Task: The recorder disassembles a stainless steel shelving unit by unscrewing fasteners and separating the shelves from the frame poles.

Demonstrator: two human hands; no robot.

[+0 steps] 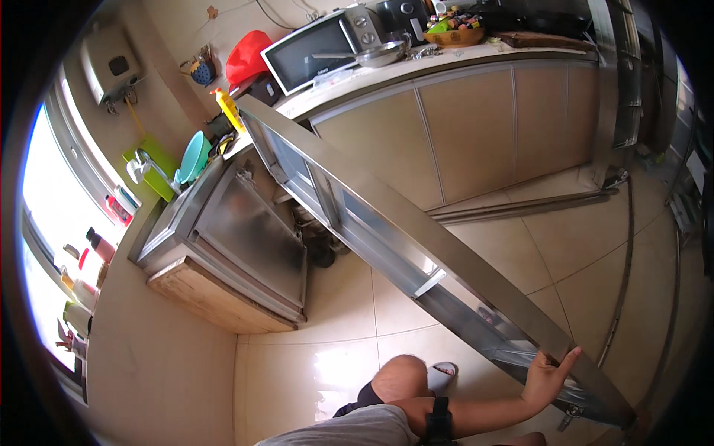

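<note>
A long metal-framed door panel (416, 238) with glass panes runs on a slant through the middle of the view, its far end near the corner of the kitchen surface (446, 59) and its near end low at the right, above the tiled floor (335, 372). The right hand (549, 375) rests on the near end of the frame's upper edge, fingers spread and the thumb raised apart from them, the palm pressed against the metal rather than closed round it. The forearm reaches in from the lower edge, with a dark strap (439, 422) round it near the elbow. A bare knee (401, 375) and a white slipper (443, 374) show just below the panel. The left hand is out of view. Beyond the far end of the panel stand a yellow bottle (230, 110), a turquoise bowl (195, 157) and a steel sink unit (245, 238) whose side sits on a wooden edge. On the surface along the far wall lie a microwave oven (312, 50), a steel pan (379, 53), a red helmet-like object (248, 56) and a wooden bowl (455, 36) of mixed items. Beige cabinet doors (476, 126) close the front beneath. A bright window (52, 201) fills the left side.
</note>
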